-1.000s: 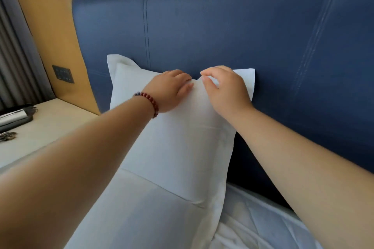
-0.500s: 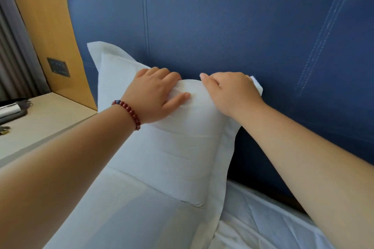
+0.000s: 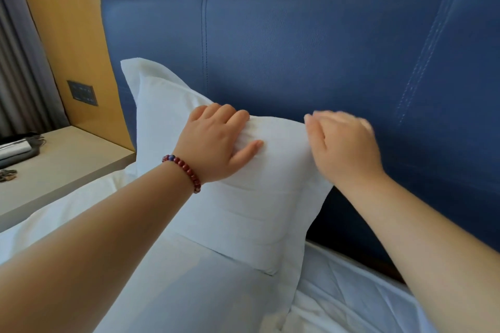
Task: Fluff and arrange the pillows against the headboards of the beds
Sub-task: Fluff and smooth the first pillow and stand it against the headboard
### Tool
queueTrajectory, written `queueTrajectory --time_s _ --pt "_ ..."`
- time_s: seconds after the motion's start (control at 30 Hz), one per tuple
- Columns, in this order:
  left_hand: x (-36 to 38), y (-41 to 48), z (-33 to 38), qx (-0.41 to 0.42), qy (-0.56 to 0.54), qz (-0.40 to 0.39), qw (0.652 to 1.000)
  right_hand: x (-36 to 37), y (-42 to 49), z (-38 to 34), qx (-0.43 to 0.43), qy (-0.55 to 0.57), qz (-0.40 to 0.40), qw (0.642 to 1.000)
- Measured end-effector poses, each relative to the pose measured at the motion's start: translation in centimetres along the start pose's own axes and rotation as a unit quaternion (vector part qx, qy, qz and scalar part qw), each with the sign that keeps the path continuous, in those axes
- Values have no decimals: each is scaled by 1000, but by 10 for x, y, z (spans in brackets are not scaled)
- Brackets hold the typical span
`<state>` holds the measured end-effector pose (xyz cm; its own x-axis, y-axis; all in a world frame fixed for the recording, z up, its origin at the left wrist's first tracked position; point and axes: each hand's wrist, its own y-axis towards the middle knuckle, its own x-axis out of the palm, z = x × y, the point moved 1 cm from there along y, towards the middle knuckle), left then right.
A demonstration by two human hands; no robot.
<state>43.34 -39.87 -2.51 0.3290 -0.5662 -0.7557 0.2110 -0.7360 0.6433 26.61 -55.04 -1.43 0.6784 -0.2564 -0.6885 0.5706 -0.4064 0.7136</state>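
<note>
A white pillow (image 3: 243, 211) stands upright on the bed, leaning against the blue padded headboard (image 3: 324, 48). My left hand (image 3: 216, 146), with a red bead bracelet on the wrist, grips the pillow's top edge: fingers over the top, thumb pressed into the front. My right hand (image 3: 343, 149) is blurred and lies over the pillow's top right corner, hiding it. Whether it holds the fabric is unclear. The pillow's top left flange sticks up free.
A white duvet (image 3: 189, 292) covers the bed below the pillow, with rumpled sheet (image 3: 351, 295) to the right. At left are a beige nightstand (image 3: 67, 165) with keys (image 3: 6, 174) and a dark device (image 3: 16, 147), a wall switch panel (image 3: 82, 92) and a grey curtain (image 3: 19, 76).
My right hand has slid to the right along the pillow's top edge and now covers the corner. My left hand keeps its grip. The camera has pulled back slightly.
</note>
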Motion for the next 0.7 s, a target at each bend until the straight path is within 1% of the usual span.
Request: queueTrajectory --time_s 0.03,0.07,0.1,0.13,0.2,0.23,0.3,0.37,0.4,0.47,0.5,0.53,0.6,0.63,0.7 --pt "0 1 0 -6 -3 7 1000 -5 3 -5 -33 -18 63 997" --pt "1 2 -1 -11 -5 11 1000 -8 9 -15 -65 -9 107 992" --pt "2 2 -1 -14 -9 13 1000 -8 17 -25 -94 9 113 989" --pt "3 2 -1 -15 -13 17 1000 -6 25 -37 -118 22 75 990" --pt "5 0 0 -9 -21 20 1000 8 32 -56 -130 13 -55 990" --pt "6 -2 0 -4 -24 18 1000 17 33 -55 -123 8 -103 987" --pt "9 -4 -2 10 -24 8 1000 28 34 -40 -61 10 -172 983" --pt "12 -7 -6 13 -22 1 1000 24 35 -29 2 -4 -186 982" --pt "12 -6 -7 8 -25 5 1000 23 38 -29 -1 -25 -160 987" --pt "12 -3 -10 -8 -43 24 999 22 47 -41 -61 -48 -78 994" --pt "11 -1 -11 -12 -52 37 998 24 51 -53 -80 -39 -65 994" --pt "10 0 -13 -9 -56 50 997 27 56 -65 -82 -20 -83 993" --pt "7 1 -22 10 -60 66 996 39 62 -83 -48 17 -157 986" --pt "5 2 -29 23 -69 66 995 44 65 -88 -28 29 -178 983" --pt "3 5 -50 60 -104 66 991 53 69 -95 -23 45 -179 983"
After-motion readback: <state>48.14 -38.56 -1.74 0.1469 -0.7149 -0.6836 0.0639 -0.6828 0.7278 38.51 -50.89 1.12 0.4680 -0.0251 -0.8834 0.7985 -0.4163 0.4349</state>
